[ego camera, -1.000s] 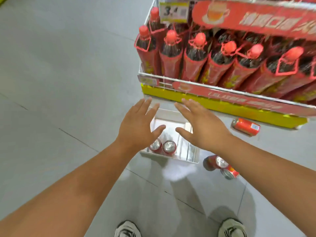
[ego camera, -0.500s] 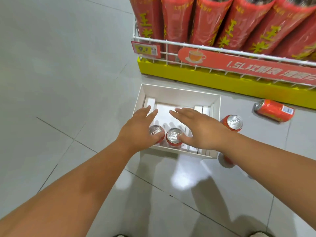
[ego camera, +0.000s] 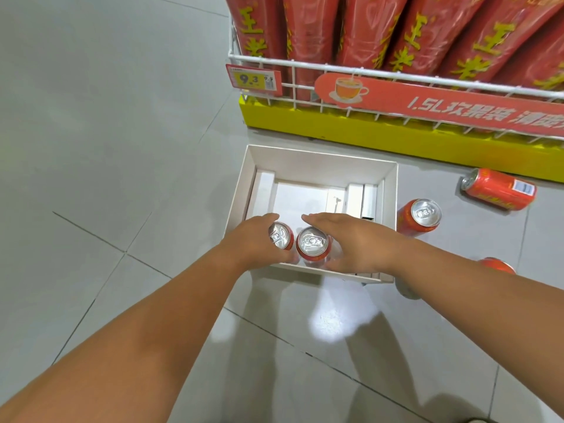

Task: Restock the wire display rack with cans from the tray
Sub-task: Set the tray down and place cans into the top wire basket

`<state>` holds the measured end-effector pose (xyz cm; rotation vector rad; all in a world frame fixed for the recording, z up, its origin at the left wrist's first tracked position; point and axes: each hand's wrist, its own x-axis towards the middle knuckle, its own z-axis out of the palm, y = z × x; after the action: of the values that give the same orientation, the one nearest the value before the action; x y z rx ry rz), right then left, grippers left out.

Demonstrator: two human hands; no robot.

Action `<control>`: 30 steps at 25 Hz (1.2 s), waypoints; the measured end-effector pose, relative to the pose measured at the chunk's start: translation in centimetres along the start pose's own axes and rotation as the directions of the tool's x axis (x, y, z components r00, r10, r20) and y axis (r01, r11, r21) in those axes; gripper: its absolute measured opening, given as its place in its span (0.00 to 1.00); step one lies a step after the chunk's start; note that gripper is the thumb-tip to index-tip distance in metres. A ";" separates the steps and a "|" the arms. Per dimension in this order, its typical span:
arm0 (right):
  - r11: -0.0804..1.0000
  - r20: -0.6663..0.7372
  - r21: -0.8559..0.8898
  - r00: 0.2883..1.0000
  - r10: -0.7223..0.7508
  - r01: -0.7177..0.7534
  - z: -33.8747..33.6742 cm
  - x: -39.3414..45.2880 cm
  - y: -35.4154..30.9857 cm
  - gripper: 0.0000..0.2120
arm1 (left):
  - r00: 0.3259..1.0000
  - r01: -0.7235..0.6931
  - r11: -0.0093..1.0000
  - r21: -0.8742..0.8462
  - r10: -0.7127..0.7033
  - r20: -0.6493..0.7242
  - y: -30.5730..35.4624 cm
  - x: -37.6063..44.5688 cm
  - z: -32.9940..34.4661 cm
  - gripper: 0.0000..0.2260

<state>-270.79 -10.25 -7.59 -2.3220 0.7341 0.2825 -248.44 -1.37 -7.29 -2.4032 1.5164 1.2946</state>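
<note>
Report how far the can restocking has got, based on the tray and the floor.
Done: the tray is nearly emptied. In hand: the left hand and right hand close around its last two cans, not yet lifted. Left: those two, plus loose cans on the floor, one upright, one on its side.

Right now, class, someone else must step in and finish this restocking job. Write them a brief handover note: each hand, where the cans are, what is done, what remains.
Left hand: wrapped around the left can in the tray, grip not clearly closed.
Right hand: cupped against the right can, not lifted.
Both cans stand upright at the tray's near edge; the rest of it looks empty.
On the floor right of the tray: one upright can, one lying can, another partly hidden behind the right forearm.
Left: lift these two, place them in the wire rack.
</note>
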 end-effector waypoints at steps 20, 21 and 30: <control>0.766 -0.337 0.638 0.867 0.368 -0.077 -0.2 1.4 -0.1 0.34 | 0.940 -0.284 0.806 -0.519 0.128 -0.316 1.6 1.0 -1.3 0.29; 0.742 -0.360 0.669 0.854 0.376 -0.045 -0.8 1.4 -0.1 0.33 | 0.931 -0.321 0.763 -0.562 0.143 -0.337 2.1 1.1 -1.6 0.29; 0.677 -0.501 0.720 0.791 0.351 0.155 -9.0 0.2 -0.6 0.31 | 0.856 -0.467 0.664 -0.584 0.177 -0.485 8.0 0.9 -6.9 0.29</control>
<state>-270.31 -15.96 -0.63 -1.5367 1.0505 -0.6715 -249.91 -9.15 -0.24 -3.1009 1.9116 1.8044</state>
